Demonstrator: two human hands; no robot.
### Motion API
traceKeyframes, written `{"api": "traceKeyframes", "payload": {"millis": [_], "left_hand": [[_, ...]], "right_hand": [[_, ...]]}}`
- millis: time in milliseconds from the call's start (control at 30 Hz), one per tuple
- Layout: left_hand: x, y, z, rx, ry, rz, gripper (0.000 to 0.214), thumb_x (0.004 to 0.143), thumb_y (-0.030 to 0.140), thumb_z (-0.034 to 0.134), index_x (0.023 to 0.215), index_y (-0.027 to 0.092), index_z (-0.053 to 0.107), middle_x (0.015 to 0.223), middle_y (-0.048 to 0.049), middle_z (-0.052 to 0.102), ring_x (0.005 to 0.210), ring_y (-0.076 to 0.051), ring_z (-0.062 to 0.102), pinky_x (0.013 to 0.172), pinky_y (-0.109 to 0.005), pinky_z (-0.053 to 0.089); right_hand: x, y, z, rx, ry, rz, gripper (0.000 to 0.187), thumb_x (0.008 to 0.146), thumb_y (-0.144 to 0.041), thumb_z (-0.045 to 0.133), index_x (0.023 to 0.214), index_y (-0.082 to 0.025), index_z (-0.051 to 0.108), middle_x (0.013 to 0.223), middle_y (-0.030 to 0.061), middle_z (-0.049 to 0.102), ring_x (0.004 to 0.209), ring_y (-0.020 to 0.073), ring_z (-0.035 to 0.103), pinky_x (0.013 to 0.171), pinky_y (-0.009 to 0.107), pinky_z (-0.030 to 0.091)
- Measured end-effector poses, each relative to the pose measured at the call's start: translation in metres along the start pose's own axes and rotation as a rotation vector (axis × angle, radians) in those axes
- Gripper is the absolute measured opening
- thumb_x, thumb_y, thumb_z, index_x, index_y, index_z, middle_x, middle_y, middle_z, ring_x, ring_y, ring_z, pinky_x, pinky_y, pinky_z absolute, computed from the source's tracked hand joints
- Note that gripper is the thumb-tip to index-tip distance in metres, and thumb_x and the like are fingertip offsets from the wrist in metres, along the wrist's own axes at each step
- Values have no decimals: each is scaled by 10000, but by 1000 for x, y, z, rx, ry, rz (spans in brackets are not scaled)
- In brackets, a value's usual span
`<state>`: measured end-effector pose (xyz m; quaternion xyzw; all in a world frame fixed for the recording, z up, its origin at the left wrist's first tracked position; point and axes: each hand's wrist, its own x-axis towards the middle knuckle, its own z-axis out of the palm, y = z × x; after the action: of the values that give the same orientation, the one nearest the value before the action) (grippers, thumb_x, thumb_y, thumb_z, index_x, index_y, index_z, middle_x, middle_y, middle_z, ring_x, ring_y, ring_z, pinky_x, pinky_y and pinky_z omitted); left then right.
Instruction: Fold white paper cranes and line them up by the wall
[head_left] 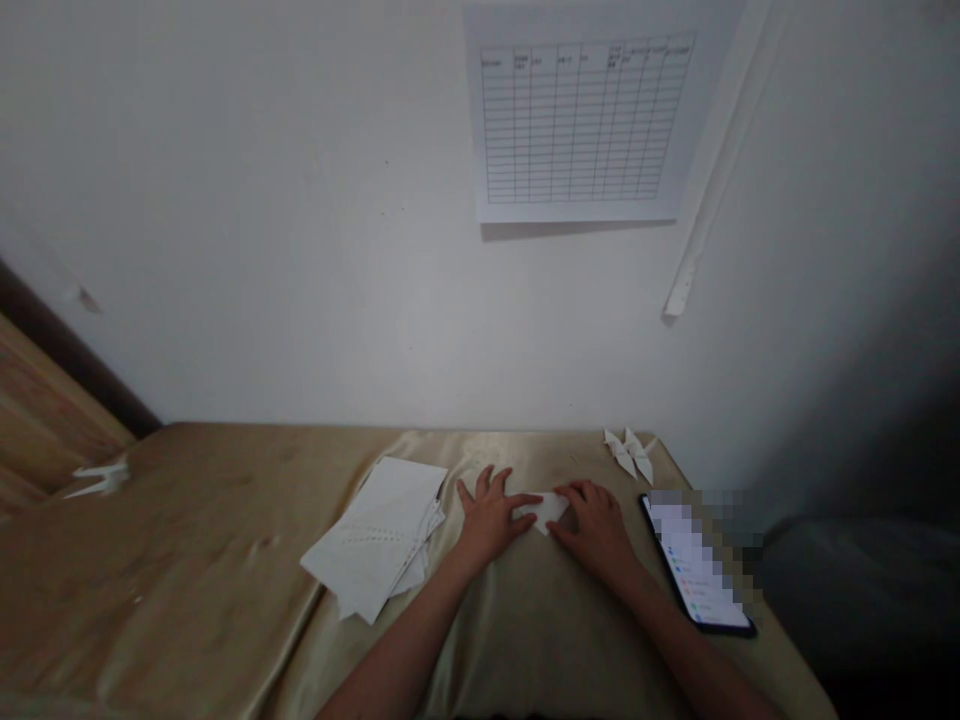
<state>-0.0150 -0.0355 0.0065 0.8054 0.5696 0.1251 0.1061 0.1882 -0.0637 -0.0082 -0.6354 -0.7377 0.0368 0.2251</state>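
Note:
A small folded piece of white paper (pixel 550 511) lies on the cloth between my two hands, its lower end narrowing to a point. My left hand (pixel 486 518) holds its left side between thumb and index finger, with the other fingers spread upward. On the right side, my right hand (pixel 598 525) has its thumb and curled fingers on the same paper. My fingers cover parts of both edges. To the left of my left hand sits a loose stack of white paper sheets (pixel 382 530).
Folded paper figures (pixel 628 454) stand at the back right, near the wall. A phone (pixel 701 570) with a lit screen lies right of my right arm. Another white paper piece (pixel 103 478) is at the far left. A printed table sheet (pixel 577 130) hangs on the wall.

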Motion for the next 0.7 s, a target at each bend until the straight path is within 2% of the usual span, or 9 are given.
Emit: {"api": "traceKeyframes", "payload": {"millis": [333,533,700], "left_hand": [[0,0,0,-8,-2,-3,340,847,541,660,1184,576,631,1551,6,387,1477,-398,192,1062,-805,-6],[-2,1,0,-13,19,1,358,825,560,673,1182,566,635,1545,2,393,1479,-387,196,1075,-791,-9],[-1,2,-1,-20,-3,-10,379,810,566,681,1186,540,647,1548,10,388,1478,-393,187,1085,-783,-18]], "right_hand": [[-3,6,5,55,-3,-13,599,706,-505,756,1234,-254,626,1267,98,579,1201,319,492,1082,469,310],[-2,8,7,84,17,-15,433,812,-447,677,1198,-254,651,1230,88,605,1177,290,514,1061,450,335],[0,9,6,64,44,-13,402,804,-412,682,1152,-213,663,1195,95,630,1152,282,535,1042,429,361]]}}
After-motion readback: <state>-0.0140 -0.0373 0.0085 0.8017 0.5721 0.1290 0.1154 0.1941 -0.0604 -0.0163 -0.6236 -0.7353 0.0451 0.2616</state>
